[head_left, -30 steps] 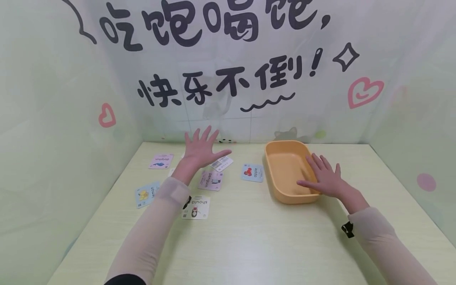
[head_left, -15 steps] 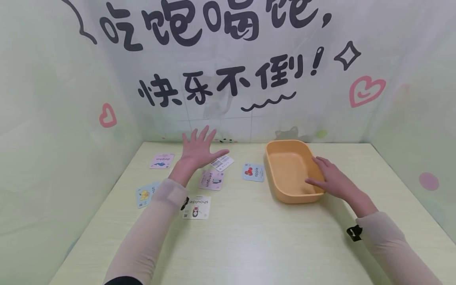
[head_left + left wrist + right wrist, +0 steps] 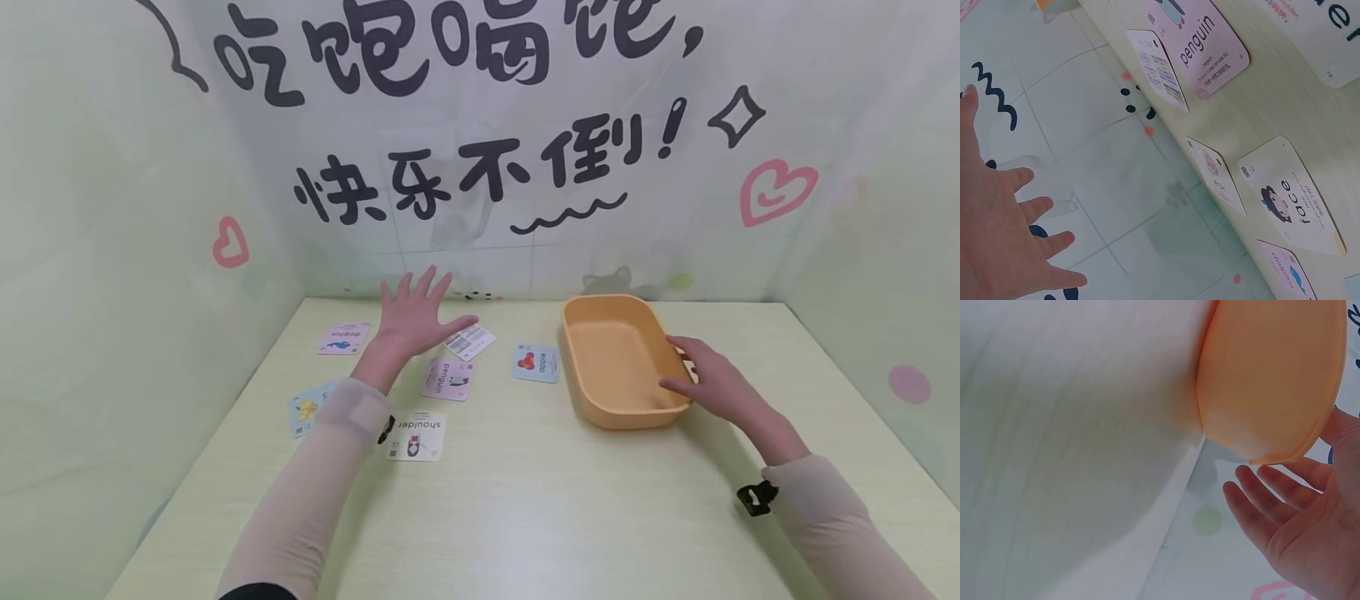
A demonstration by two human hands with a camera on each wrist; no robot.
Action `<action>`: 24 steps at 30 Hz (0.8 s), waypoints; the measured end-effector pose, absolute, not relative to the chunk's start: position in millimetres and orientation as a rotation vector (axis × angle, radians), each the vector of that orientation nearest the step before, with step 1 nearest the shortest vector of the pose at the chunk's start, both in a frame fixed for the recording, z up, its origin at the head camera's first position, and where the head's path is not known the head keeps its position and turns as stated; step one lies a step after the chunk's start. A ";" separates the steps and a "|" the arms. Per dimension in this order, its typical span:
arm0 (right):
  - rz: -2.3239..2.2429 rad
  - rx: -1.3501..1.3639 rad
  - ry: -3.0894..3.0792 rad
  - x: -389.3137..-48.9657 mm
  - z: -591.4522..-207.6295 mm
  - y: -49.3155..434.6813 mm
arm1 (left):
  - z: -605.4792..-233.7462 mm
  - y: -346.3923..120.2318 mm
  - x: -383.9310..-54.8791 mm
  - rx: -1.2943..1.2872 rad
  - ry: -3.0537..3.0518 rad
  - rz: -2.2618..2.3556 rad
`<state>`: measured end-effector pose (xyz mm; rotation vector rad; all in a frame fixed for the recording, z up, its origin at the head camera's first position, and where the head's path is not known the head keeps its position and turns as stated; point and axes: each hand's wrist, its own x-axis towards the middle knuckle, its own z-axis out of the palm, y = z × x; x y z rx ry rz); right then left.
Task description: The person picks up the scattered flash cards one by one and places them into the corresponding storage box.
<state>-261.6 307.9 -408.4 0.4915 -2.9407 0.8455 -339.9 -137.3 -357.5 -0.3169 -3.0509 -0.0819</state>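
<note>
My left hand (image 3: 408, 321) is raised with fingers spread, above the cards at the back left, holding nothing. Beneath and around it lie the penguin card (image 3: 447, 380), a white card with printed blocks (image 3: 470, 341), the dolphin card (image 3: 344, 338), the shoulder card (image 3: 417, 437) and a lemon card (image 3: 306, 411), partly behind my sleeve. The left wrist view also shows a face card (image 3: 1294, 200). My right hand (image 3: 720, 385) is at the right rim of an orange tray (image 3: 615, 367), thumb over the inside, relaxed fingers outside; firm contact cannot be told.
An apple card (image 3: 536, 363) lies left of the tray. A small pale card (image 3: 1215, 172) lies near the table's back edge. A printed curtain (image 3: 480, 242) stands behind the pale table (image 3: 510, 525), with cloth walls on both sides.
My right hand has drawn back to the right, from over the tray to its right rim, and its fingers have come closer together. My left hand has shifted slightly left.
</note>
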 end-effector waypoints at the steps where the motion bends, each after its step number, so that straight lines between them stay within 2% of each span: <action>1: 0.860 0.495 -2.933 -261.6 -408.3 308.4 | -357.7 -137.7 -339.9 -0.319 -3.049 -0.084; 24: 0.962 0.237 -2.871 -262.6 -407.0 313.9 | -361.8 -149.5 -334.9 -0.292 -3.048 -0.143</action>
